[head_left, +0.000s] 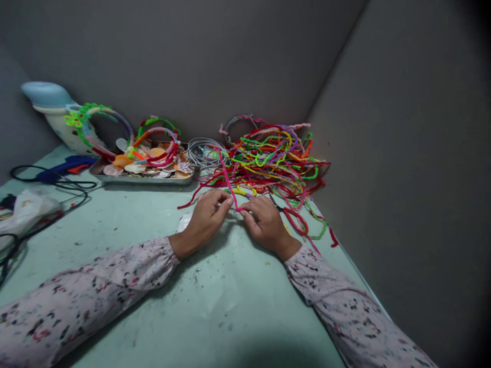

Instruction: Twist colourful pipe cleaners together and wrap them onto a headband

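A bright pink pipe cleaner slants up and away from between my two hands, its far end over the coiled wire. My right hand pinches its near end between thumb and forefinger. Just left of it, my left hand is closed, thumb against curled fingers, its thumb tip right beside the pipe cleaner. Whatever that hand grips is too small or hidden to make out. Red-handled scissors lie by my right hand, blades partly covered. A small white piece shows behind my left wrist.
A tangled heap of colourful pipe cleaners lies against the back wall. Left of it are coiled grey wire and a metal tray holding shells and wrapped headbands. A blue-lidded container, black cable and plastic bag occupy the left.
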Demonstrator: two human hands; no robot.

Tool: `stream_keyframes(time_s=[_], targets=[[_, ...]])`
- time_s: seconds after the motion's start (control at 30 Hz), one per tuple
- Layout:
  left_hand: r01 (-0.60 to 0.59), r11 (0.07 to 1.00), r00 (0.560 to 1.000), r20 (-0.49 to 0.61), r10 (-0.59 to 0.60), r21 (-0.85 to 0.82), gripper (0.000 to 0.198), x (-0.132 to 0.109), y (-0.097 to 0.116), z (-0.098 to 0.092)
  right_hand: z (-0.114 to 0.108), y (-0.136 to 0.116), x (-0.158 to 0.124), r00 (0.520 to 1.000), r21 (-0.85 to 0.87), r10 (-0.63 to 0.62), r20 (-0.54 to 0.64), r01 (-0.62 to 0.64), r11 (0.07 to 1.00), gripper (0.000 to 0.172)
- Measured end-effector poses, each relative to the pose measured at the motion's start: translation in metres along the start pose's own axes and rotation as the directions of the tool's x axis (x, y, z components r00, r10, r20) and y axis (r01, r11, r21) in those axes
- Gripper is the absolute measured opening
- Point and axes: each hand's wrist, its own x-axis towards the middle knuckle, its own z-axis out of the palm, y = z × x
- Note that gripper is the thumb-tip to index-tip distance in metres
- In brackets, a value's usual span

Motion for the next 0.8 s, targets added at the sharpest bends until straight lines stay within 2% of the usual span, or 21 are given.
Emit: stream_keyframes(time_s=[0.17,0.37,0.8], targets=[[-0.099,0.99,0.991,-0.078,0.107,0.101,0.011,-0.0039,0.0031,0.0001,0.001,0.0015,-0.0004,0.999,0.015,0.02,-0.037,-0.019,1.0,0.011],[-0.271,0.943,0.955,-0.069,0.289,0.191,0.01,-0.007,0.0001,0.0024,0.0019,0.0027,-0.0004,0.998,0.013,0.03,-0.056,-0.03,0.999,0.01],[-0.272,0.929,0.952,-0.07,0.297,0.25,0.009,-0.004,-0.0031,0.0025,0.0035,0.0046,-0.0028,0.998,0.029,0.038,-0.054,-0.036,0.999,0.013]])
